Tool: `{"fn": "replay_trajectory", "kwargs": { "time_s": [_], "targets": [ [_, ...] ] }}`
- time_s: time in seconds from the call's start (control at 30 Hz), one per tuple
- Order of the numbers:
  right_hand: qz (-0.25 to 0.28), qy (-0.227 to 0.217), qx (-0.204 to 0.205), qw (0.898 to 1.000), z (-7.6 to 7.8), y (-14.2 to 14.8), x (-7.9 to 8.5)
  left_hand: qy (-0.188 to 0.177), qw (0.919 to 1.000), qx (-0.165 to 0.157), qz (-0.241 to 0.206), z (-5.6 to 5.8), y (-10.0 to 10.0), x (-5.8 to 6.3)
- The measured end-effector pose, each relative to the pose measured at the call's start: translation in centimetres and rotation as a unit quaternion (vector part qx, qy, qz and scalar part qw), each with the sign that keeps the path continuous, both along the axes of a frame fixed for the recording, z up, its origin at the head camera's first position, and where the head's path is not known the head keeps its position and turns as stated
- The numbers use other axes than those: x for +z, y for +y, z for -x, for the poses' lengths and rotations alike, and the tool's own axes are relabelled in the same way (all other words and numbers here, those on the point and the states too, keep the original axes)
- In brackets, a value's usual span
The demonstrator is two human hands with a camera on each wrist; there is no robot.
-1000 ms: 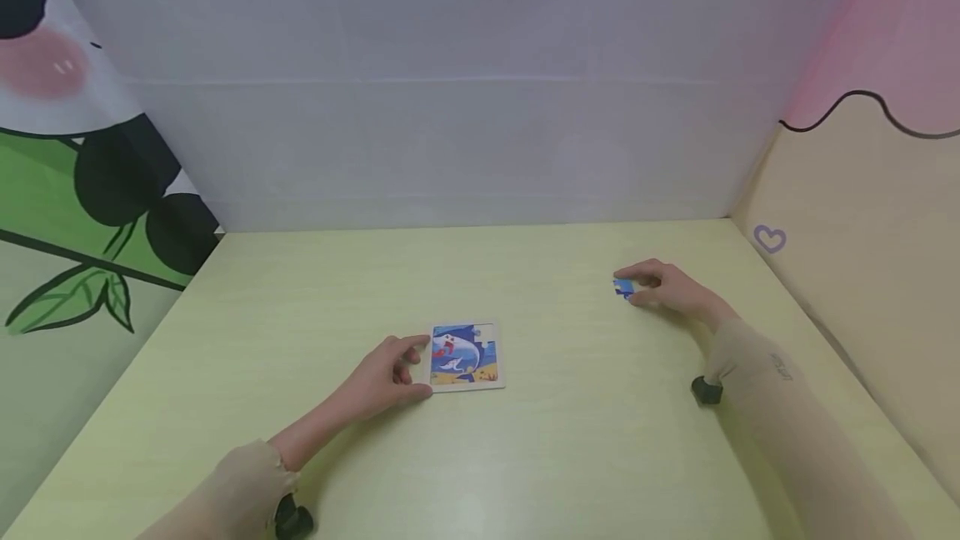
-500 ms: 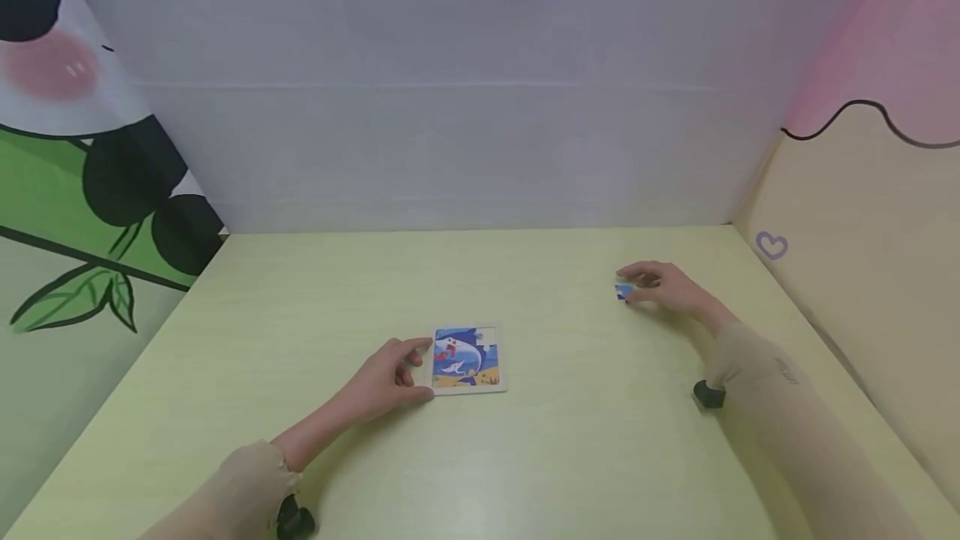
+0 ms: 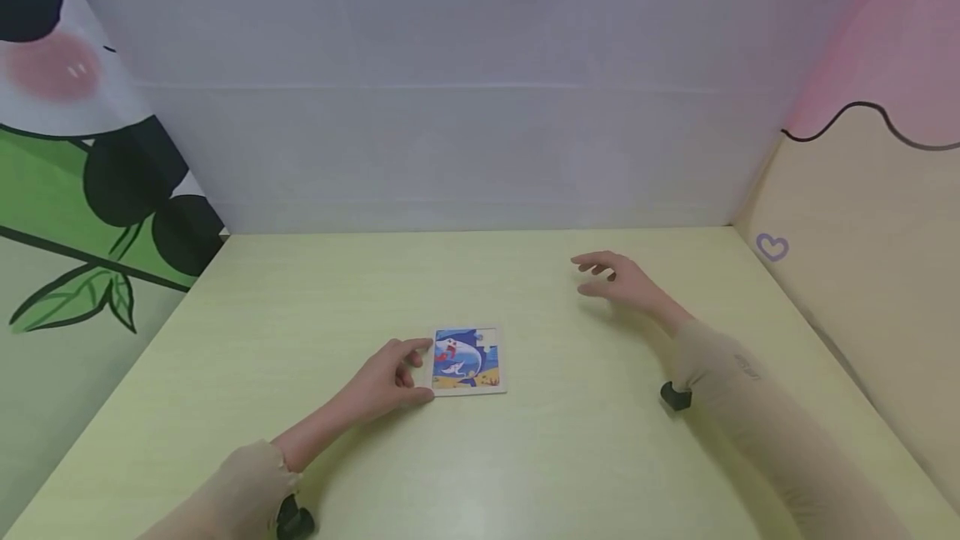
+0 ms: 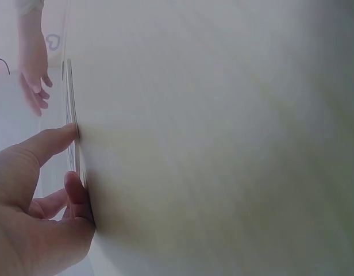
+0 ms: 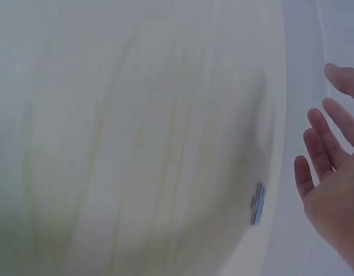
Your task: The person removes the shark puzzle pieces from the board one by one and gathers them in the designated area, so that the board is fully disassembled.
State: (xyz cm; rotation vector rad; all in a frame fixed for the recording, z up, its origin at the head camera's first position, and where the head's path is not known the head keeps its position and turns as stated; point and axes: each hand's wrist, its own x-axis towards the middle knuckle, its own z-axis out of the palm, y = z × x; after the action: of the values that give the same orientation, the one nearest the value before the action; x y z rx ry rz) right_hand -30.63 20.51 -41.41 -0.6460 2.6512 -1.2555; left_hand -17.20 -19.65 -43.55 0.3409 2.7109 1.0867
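Square white-framed blue jigsaw (image 3: 466,360) lies on the pale yellow desk (image 3: 555,457), well short of its far edge; likely light, stiff, so take its sides. Your left hand (image 3: 386,377) touches its left side, can't tell if pinching; right hand (image 3: 619,277) empty, fingers apart.

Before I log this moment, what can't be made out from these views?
Loose piece, right wrist view: small and nearly edge-on, so its print can't be read.
Loose piece, head view: not visible, probably behind the right hand.
Puzzle, left wrist view: edge-on, so its picture is hidden; the left hand covers part of the edge.
Right hand, right wrist view: partly cut off by the right edge.
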Motion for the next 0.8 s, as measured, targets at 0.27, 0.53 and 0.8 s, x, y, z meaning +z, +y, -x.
{"fn": "replay_trajectory", "kwargs": {
  "time_s": [0.27, 0.53, 0.8],
  "targets": [
    [0.005, 0.005, 0.018, 1.0, -0.9, -4.6, 0.0, -0.01, 0.9999, -0.001, -0.001, 0.0, 0.2, 0.4],
    [0.002, 0.008, 0.037, 0.999, -2.6, -8.6, -0.5, -0.023, 0.9995, -0.019, 0.01, 0.5, 0.2, 0.9],
    [-0.02, -0.005, 0.082, 0.996, -4.4, -12.0, -0.7, -0.025, 0.9988, -0.031, 0.029, 0.8, 0.1, 1.0]
  ]
}}
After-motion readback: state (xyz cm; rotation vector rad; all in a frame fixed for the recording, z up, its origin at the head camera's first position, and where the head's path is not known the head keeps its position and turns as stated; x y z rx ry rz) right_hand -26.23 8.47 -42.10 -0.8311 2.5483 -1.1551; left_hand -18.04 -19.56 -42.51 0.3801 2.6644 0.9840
